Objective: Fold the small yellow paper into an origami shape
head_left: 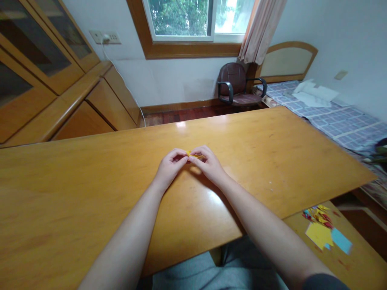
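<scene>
A small folded piece of yellow paper (189, 153) is pinched between my two hands, a little above the wooden table (90, 193). My left hand (171, 164) closes thumb and fingertips on its left end. From the other side, my right hand (208, 161) grips it between thumb and fingers, and a thin yellow strip shows along the right fingers. My fingertips almost meet and hide most of the paper, so its folded shape cannot be made out.
On a lower surface at the right lie yellow paper sheets (319, 235), a light blue sheet (341, 241) and a pile of small colourful folded papers (319, 215). Beyond the table stand a brown armchair (234, 82), a bed (341, 117) and a wooden cabinet (69, 106).
</scene>
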The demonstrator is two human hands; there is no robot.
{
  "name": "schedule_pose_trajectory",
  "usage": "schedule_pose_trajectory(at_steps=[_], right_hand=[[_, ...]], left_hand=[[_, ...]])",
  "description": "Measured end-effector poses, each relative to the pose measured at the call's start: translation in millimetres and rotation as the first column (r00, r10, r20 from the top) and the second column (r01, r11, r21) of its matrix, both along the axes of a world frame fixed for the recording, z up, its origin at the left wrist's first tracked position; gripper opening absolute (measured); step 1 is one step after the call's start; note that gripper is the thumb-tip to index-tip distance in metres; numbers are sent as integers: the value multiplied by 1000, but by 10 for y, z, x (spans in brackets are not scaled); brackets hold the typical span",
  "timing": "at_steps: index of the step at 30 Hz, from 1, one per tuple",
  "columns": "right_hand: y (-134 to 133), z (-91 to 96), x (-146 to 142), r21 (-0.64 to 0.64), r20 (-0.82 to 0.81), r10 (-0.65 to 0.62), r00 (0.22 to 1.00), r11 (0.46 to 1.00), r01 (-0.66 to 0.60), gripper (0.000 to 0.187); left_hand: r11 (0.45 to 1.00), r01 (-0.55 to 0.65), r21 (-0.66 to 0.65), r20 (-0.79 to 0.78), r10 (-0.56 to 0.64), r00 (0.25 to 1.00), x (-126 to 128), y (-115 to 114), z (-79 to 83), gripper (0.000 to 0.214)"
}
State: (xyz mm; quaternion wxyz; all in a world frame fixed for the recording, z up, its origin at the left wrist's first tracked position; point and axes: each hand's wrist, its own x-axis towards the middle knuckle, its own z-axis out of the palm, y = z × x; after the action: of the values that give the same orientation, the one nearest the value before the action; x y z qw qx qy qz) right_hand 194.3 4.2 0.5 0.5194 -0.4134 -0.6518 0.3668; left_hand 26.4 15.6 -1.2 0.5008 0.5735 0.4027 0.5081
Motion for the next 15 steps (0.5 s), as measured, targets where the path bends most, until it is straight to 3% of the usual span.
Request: schedule_pose_trajectory(at_steps=[6,11,15], right_hand=[[20,-34,14,-49,-33,6,999,999,-8,17],[10,-33,12,-102,-74,18,997,994,-26,19],[8,-26,7,-119,-98,24,995,992,-35,18]], left_hand=[[997,5,-79,65,0,998,15,-26,22,31],[998,37,-45,10,-36,999,-8,-19,-9,26],[997,44,-60,55,-41,998,-14,-15,-41,25]])
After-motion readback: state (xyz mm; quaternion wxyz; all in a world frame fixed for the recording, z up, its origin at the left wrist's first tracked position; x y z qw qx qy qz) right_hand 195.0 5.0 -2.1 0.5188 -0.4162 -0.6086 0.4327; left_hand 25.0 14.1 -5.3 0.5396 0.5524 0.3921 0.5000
